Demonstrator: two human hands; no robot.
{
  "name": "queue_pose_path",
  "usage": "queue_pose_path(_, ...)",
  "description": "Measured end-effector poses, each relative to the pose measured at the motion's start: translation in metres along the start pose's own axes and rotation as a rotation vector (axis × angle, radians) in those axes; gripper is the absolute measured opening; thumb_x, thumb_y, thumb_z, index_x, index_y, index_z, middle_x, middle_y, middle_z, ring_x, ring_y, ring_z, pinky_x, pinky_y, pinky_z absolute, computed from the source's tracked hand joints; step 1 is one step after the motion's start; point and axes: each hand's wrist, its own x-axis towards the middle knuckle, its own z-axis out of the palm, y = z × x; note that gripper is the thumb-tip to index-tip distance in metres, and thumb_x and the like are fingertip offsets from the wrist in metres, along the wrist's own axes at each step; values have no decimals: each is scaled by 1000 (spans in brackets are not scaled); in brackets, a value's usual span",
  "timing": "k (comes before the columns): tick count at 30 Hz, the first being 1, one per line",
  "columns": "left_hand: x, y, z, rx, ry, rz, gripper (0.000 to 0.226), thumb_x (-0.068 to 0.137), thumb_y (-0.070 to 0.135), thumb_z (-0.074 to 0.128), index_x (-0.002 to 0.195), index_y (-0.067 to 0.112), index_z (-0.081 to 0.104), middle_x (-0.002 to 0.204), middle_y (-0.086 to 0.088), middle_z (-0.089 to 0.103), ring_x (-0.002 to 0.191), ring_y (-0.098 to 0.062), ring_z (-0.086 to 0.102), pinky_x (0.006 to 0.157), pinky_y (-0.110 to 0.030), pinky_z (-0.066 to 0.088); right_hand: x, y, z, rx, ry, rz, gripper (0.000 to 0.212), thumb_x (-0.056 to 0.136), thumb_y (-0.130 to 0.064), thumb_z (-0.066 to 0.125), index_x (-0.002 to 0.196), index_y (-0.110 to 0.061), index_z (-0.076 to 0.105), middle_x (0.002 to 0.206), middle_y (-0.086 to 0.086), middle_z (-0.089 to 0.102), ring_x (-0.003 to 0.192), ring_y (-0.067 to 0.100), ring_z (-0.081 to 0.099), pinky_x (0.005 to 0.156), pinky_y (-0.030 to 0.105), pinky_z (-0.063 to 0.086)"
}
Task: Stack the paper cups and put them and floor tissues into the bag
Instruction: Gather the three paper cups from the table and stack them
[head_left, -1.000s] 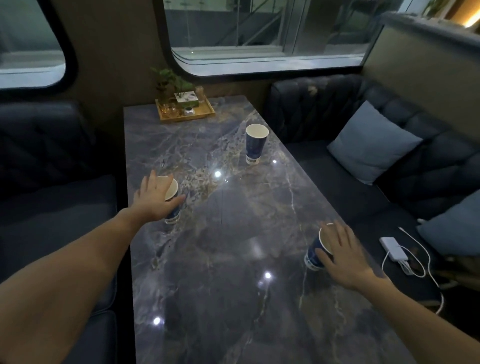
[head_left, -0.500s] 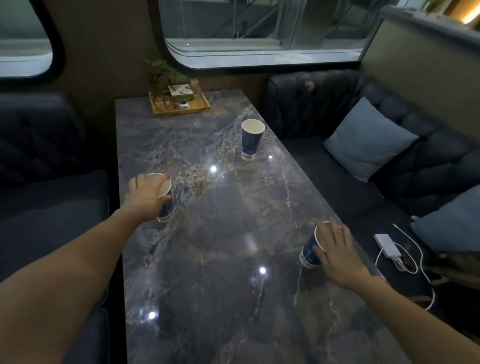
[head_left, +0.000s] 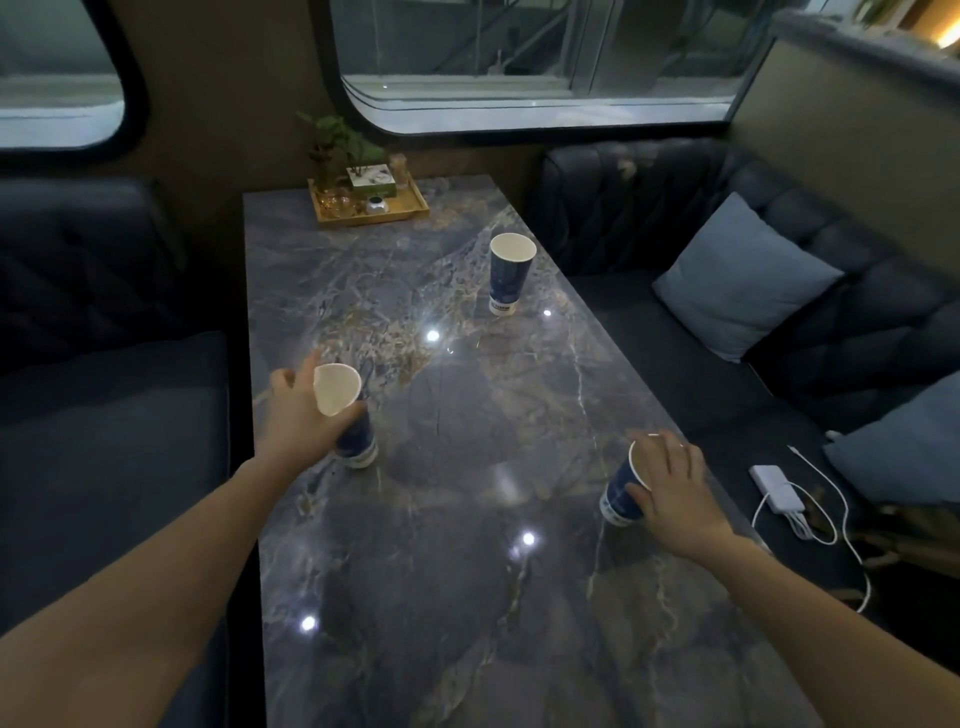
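**Two hands, two cups, one cup left alone**

The left hand (head_left: 298, 415) is wrapped around a blue paper cup, the left cup (head_left: 345, 415). The fingers are curled round its side, and one finger points up past the rim. The cup tips so its white inside faces the camera. Its bottom is at or just above the table; I cannot tell which.

The right hand (head_left: 672, 493) grips another blue cup, the right cup (head_left: 623, 493). The thumb is on the near side and the fingers lie over the rim. This cup leans to the right, and its bottom looks to be on the table.

Both cups are on the near half of the dark marble table (head_left: 467, 597), one by the left edge and one by the right edge, well apart. Bright light spots shine on the top between them.

A third cup, the far cup (head_left: 510, 273), stands upright further away, near the right edge. No hand touches it.

At the far end sits a wooden tray (head_left: 400, 214) with a small plant (head_left: 337, 140) and little things on it.

Dark sofas run along both sides. On the right sofa lie a blue-grey cushion (head_left: 743, 275) and a white charger (head_left: 776, 488) with a cable (head_left: 847, 525), close to the right hand.
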Motion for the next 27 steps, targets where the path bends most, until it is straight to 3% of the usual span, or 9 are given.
queue_pose_path(4, -38, 5, 3, -200, 106, -35, 82, 74, 43, 83, 142, 18, 44, 135, -14, 43, 111, -20, 48, 94, -31, 40, 0, -3, -1, -80, 69, -20, 64, 96, -33, 49, 147, -6, 23, 150, 21, 29, 140, 37, 22, 114, 45, 18)
queue_pose_path(7, -65, 6, 1, -337, 101, -58, 70, 74, 37, 85, 133, 13, 57, 134, -12, 53, 119, -26, 55, 98, -37, 48, 0, -9, -1, -46, 82, 23, 66, 95, -42, 47, 147, -8, 24, 148, 18, 32, 136, 35, 28, 112, 41, 20)
queue_pose_path(11, -106, 11, 0, -557, 102, -113, 61, 68, 39, 87, 120, 26, 58, 128, -6, 57, 112, -21, 58, 87, -29, 48, -2, -25, -3, 173, 119, 43, 69, 91, -47, 53, 145, -13, 28, 146, 15, 33, 132, 36, 30, 107, 42, 23)
queue_pose_path(14, -130, 18, 2, -715, 90, -146, 60, 71, 35, 86, 123, 25, 57, 123, 5, 58, 111, -13, 60, 78, -17, 47, -9, -39, -13, 321, 171, 7, 71, 87, -55, 51, 142, -15, 31, 144, 12, 38, 131, 34, 32, 105, 42, 27)
queue_pose_path(17, -148, 28, 0, -875, 40, -172, 73, 68, 40, 83, 133, 24, 54, 121, 13, 57, 112, -6, 59, 80, -18, 50, -18, -53, -30, 421, 220, -31, 82, 77, -67, 39, 141, -16, 33, 144, 8, 39, 133, 32, 32, 103, 36, 25)
queue_pose_path(20, -156, 33, -5, -959, 60, -170, 84, 67, 36, 81, 141, 16, 48, 127, 4, 57, 113, -11, 60, 83, -21, 50, -27, -67, -56, 507, 303, -83, 76, 77, -65, 41, 137, -20, 36, 139, 7, 43, 128, 29, 36, 97, 29, 22)
queue_pose_path(24, -164, 38, -14, -1072, 89, -200, 89, 69, 19, 90, 144, 7, 45, 135, -12, 57, 117, -20, 58, 87, -28, 51, -42, -83, -90, 727, 396, -133, 66, 81, -61, 47, 138, -30, 35, 133, -5, 43, 119, 10, 36, 98, 29, 28)
queue_pose_path(27, -175, 44, -18, -1111, 68, -187, 88, 52, 28, 96, 130, 6, 61, 116, -7, 70, 108, -22, 65, 79, -28, 56, -50, -94, -109, 887, 396, -163, 57, 82, -60, 48, 134, -40, 37, 130, -13, 43, 120, 9, 42, 98, 33, 39)
